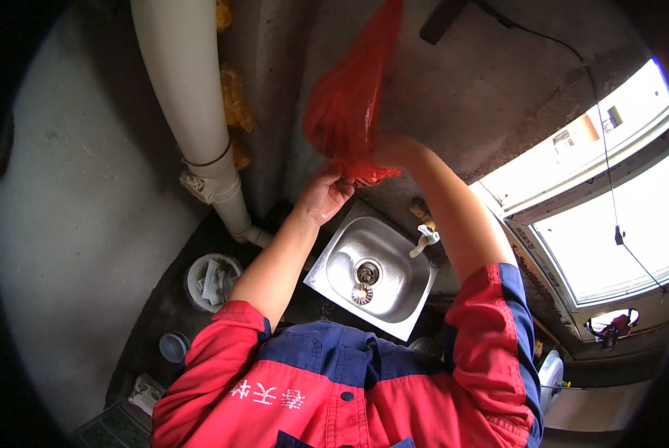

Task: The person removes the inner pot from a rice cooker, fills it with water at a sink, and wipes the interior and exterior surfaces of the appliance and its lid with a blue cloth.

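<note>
A thin red plastic bag (348, 106) hangs in front of the wall above a stainless steel sink (334, 280). My left hand (326, 196) grips the gathered lower end of the bag between thumb and fingers. My right hand (387, 150) is at the bag's right side, partly covered by the red film; its fingers are hidden, so their hold cannot be made out. Both hands are raised beyond the far corner of the sink. In the basin a slotted metal drain strainer (362, 293) lies beside the drain hole (367, 273).
A white plastic tap (424, 241) stands at the sink's right edge. At left are a thick white drainpipe (191, 84), a bucket (190, 285) with pale scraps and a small bowl (174, 347). A window (620, 235) with a hanging cord is at right.
</note>
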Action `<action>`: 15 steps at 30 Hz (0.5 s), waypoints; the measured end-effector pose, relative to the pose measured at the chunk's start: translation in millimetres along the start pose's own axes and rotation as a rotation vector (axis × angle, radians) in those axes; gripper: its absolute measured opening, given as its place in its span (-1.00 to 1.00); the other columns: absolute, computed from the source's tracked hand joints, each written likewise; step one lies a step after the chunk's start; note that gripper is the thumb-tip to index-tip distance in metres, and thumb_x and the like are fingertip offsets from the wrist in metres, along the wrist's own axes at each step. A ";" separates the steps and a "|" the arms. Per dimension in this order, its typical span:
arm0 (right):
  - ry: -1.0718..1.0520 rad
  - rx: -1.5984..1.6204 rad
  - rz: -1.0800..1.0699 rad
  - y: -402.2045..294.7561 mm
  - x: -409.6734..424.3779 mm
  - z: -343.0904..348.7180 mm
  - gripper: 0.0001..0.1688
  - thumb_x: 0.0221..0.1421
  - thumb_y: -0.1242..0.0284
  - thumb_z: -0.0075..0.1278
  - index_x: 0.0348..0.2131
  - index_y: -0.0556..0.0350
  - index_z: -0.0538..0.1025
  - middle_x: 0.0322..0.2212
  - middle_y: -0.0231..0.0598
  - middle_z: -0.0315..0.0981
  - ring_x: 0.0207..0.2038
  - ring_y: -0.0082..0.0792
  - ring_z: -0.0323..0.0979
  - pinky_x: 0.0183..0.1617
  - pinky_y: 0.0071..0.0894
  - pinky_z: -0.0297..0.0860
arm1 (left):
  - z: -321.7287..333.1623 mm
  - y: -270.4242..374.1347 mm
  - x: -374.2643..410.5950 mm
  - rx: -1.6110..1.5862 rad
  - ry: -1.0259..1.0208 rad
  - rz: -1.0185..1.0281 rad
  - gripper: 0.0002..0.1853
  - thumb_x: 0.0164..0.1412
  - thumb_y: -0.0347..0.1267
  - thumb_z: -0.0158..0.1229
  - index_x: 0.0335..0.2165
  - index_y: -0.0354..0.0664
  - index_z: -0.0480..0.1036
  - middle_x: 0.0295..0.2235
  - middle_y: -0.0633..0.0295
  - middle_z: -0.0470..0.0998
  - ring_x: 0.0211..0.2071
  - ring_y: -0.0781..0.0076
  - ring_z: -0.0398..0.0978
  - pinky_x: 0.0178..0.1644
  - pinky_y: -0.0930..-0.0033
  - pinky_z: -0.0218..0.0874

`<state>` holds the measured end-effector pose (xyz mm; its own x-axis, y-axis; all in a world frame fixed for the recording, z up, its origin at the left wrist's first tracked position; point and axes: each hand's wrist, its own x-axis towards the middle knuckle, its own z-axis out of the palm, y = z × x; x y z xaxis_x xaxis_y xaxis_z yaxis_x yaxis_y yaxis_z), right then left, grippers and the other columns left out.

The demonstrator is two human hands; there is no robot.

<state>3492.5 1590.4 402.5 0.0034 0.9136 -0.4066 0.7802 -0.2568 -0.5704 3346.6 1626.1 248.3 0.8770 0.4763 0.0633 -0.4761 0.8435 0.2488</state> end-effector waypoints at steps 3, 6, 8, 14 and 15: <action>0.109 -0.117 0.004 13.1 0.9 -1.3 -0.53 -0.03 0.28 0.07 -0.08 0.00 0.49 -0.25 -0.04 0.52 -0.21 -0.17 0.48 -0.17 -0.25 0.38 | -9.7 -1.4 5.1 0.080 0.111 0.045 -0.71 0.15 -0.39 0.08 -0.11 -0.09 0.36 -0.14 0.25 0.46 -0.12 0.39 0.37 -0.05 0.18 0.26; 0.217 -0.131 0.013 24.7 5.3 0.5 -0.56 -0.05 0.34 0.01 -0.11 0.02 0.50 -0.30 -0.03 0.53 -0.25 -0.14 0.50 -0.21 -0.23 0.40 | -2.0 4.4 -5.7 0.084 0.195 0.024 -0.65 0.18 -0.38 0.05 -0.04 -0.06 0.31 -0.07 0.23 0.41 -0.03 0.36 0.30 0.07 0.11 0.16; 0.242 -0.136 0.103 36.2 5.7 0.6 -0.57 -0.06 0.38 -0.04 -0.12 0.02 0.51 -0.35 -0.05 0.55 -0.31 -0.15 0.52 -0.28 -0.23 0.41 | -2.7 0.6 -2.8 0.075 0.173 0.038 -0.64 0.20 -0.37 0.01 -0.01 -0.08 0.28 -0.06 0.22 0.41 -0.02 0.31 0.31 0.08 0.11 0.17; 0.135 -0.146 0.204 -1.3 -17.9 -2.5 -0.43 -0.05 0.08 0.05 -0.08 -0.02 0.48 -0.32 -0.12 0.55 -0.32 -0.23 0.51 -0.28 -0.29 0.40 | -0.3 6.8 10.6 -0.070 0.098 0.084 -0.72 0.28 -0.38 -0.12 -0.05 -0.16 0.29 -0.04 0.15 0.39 -0.03 0.21 0.36 0.03 0.08 0.25; 0.135 -0.046 0.216 -6.3 -18.5 0.1 -0.42 -0.05 0.07 0.05 -0.08 -0.02 0.48 -0.33 -0.11 0.55 -0.33 -0.23 0.51 -0.29 -0.29 0.41 | -2.1 5.9 15.4 -0.092 0.067 0.077 -0.72 0.28 -0.38 -0.13 -0.06 -0.16 0.30 -0.05 0.15 0.41 -0.04 0.21 0.37 0.01 0.09 0.27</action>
<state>3487.5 1575.1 413.5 0.2541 0.8737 -0.4148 0.7798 -0.4388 -0.4466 3357.1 1638.9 248.7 0.8329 0.5533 0.0132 -0.5483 0.8217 0.1554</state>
